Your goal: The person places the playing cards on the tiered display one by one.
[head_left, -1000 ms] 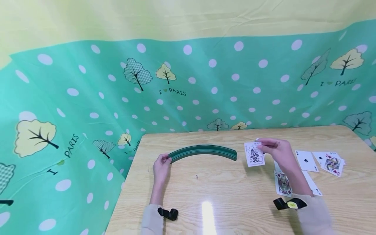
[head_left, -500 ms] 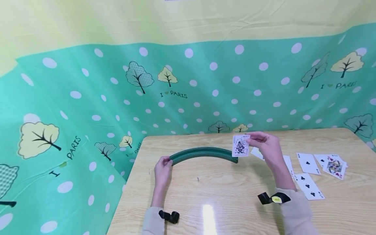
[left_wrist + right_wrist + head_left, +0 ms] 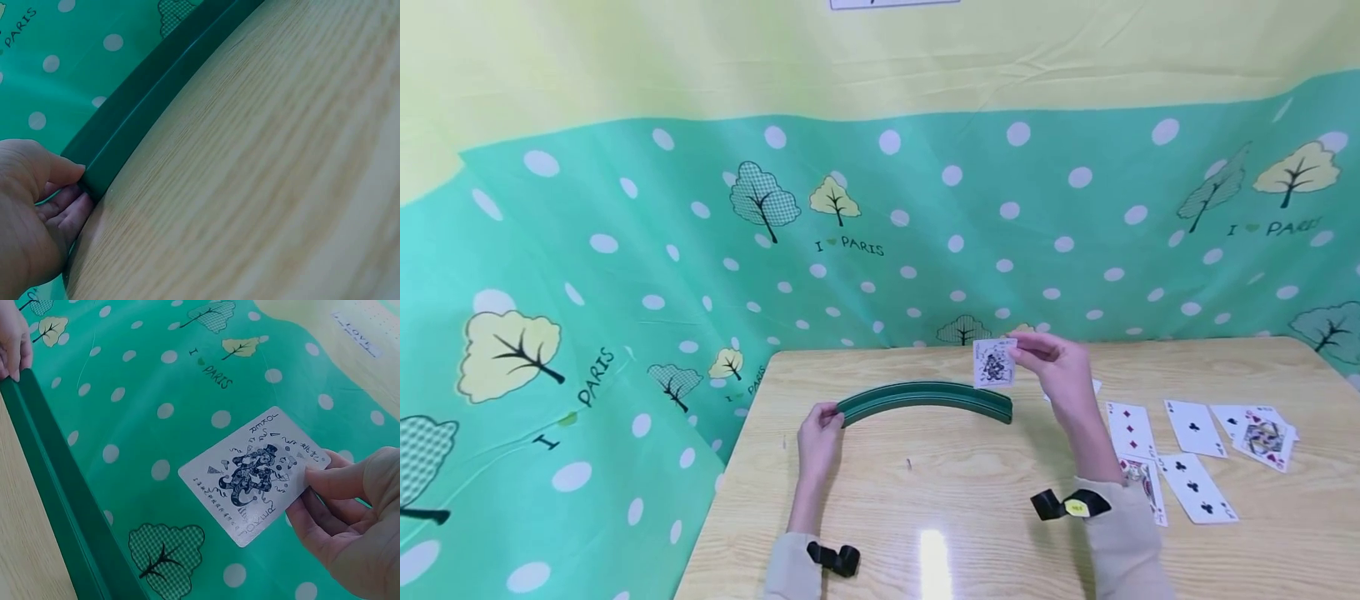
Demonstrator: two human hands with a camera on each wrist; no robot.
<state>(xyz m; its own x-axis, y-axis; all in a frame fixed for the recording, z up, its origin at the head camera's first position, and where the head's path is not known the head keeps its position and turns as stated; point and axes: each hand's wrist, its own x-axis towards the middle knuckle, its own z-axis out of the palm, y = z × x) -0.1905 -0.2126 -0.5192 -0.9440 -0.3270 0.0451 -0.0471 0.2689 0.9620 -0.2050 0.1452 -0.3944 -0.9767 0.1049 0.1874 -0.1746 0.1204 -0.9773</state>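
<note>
A curved green card holder (image 3: pixel 925 395) stands on the wooden table, its grooved side showing in the head view. My left hand (image 3: pixel 820 437) pinches the holder's left end between thumb and fingers, as the left wrist view also shows. My right hand (image 3: pixel 1060 371) pinches a black-and-white joker card (image 3: pixel 995 363) by one edge, its face turned toward me. The joker is raised near the holder's right end and looks apart from it. In the right wrist view the word JOKER and a figure in a hat are readable on the card (image 3: pixel 253 475).
Several playing cards lie face up on the right of the table, among them a three of diamonds (image 3: pixel 1130 429), a three of clubs (image 3: pixel 1197 488), an ace of clubs (image 3: pixel 1195 427) and a queen (image 3: pixel 1264 438). A green dotted cloth (image 3: pixel 880 250) hangs behind the table.
My right hand has carried the joker leftward and slightly up, from beside the holder to above its right end. Cards beneath the right arm have come into view. The left hand keeps its grip.
</note>
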